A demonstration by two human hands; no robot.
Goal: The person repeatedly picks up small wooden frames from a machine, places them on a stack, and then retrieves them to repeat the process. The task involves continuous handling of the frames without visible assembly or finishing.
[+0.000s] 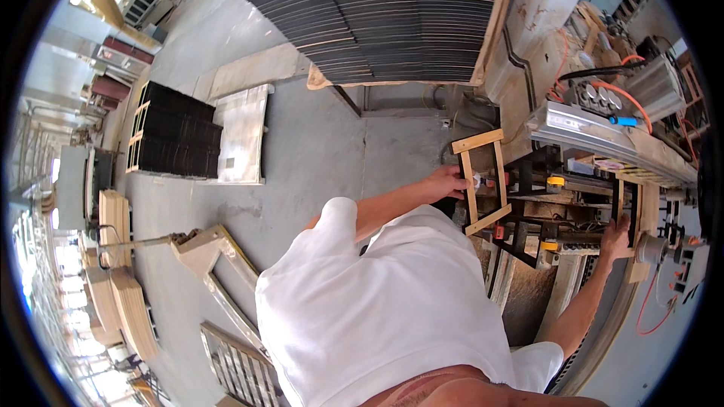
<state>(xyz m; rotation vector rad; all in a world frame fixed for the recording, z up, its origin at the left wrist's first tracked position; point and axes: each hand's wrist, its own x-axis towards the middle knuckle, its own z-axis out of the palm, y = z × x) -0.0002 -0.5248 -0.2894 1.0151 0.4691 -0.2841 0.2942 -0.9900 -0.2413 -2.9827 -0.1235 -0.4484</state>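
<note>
My left hand [448, 181] is closed on the left side of a small rectangular wooden frame [470, 188]. The frame has pale wooden bars with dark edges and stands over the near side of a machine bench. Far to the right, my right hand [615, 237] grips the lower end of a second wooden frame [620, 197] with a dark edge, of which only part shows. Between the hands lies the machine bed, with yellow-topped clamps [555, 182] and black metal brackets [520, 245]. The fingertips of both hands are partly hidden.
A tall stack of dark boards [400, 19] stands ahead on a wooden base. A silver machine beam [596, 139] with an orange hose [630, 98] crosses the right side. On the left are a pallet jack [215, 256], a black stack [177, 132] and piled wooden boards [132, 309].
</note>
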